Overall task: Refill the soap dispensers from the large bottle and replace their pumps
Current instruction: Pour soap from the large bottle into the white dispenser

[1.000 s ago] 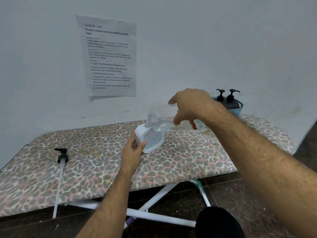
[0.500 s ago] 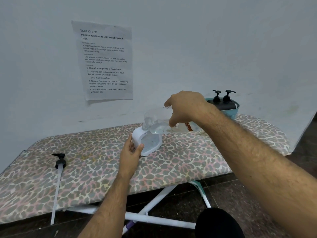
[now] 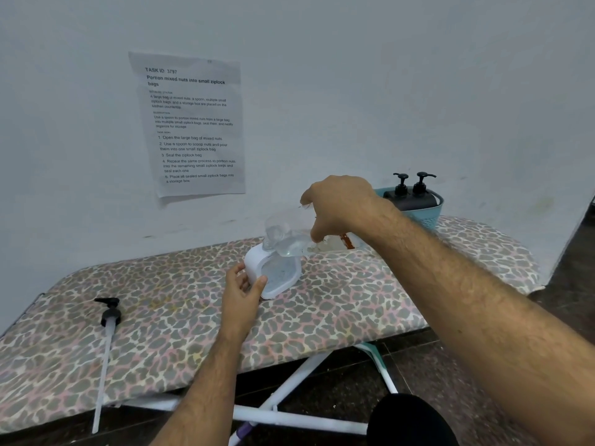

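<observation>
a person's two bare arms reach over a leopard-print ironing board (image 3: 338, 304) set against a pale wall. the right hand (image 3: 338, 204) grasps a large clear bottle (image 3: 289, 236) from above, fingers curled over its body. the bottle is tipped nearly onto its side, its long axis running from the right hand down toward the left hand, its neck pointing left and down, its base hidden behind the right wrist, where a scrap of red label shows. the neck meets the top opening of a white soap dispenser (image 3: 273, 275) that stands on the board directly below and just left of the right hand. the left hand (image 3: 241, 294) holds that dispenser at its near left side, thumb on the front face, fingers wrapped round the back. the dispenser is upright, with a translucent front window facing the person; the level inside it cannot be told. well to the left of the left hand, a loose black pump (image 3: 109, 317) lies on the board, head away from the person, its long white tube pointing toward the near edge and overhanging it. behind the right wrist, at the far edge of the board, a teal basket (image 3: 431, 214) holds a dark dispenser with two black pump heads (image 3: 415, 185) standing upright. a printed sheet (image 3: 190, 123) is taped to the wall above the left hand.
</observation>
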`<state>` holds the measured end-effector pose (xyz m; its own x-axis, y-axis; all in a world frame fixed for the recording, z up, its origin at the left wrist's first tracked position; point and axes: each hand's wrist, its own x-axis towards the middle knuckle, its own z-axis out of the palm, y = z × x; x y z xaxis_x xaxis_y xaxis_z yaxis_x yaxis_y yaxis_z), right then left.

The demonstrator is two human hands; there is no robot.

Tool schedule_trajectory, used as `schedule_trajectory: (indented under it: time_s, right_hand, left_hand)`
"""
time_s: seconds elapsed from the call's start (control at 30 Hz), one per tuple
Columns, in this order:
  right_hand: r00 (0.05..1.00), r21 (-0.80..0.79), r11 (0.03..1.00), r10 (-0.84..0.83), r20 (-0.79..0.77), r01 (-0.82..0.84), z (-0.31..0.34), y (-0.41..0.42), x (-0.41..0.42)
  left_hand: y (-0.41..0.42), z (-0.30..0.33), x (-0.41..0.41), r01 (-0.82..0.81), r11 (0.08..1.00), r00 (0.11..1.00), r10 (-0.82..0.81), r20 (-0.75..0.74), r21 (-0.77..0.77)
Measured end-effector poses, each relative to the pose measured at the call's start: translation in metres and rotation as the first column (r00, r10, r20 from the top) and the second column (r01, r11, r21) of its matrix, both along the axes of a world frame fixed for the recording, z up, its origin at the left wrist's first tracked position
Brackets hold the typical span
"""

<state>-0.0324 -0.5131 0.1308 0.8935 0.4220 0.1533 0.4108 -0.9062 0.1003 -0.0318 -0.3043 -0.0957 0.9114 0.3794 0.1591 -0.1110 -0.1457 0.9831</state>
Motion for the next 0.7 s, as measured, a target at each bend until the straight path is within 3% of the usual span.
schedule_trajectory:
  time_s: [0.7]
  right_hand:
    - [0.999, 0.000, 1.000, 0.013, -0.049, -0.013, 0.012, 0.004, -0.006]
  left_hand:
    - [-0.002, 0.004, -0.002, -0.004, 1.000, 1.000, 0.004, 0.011, -0.001]
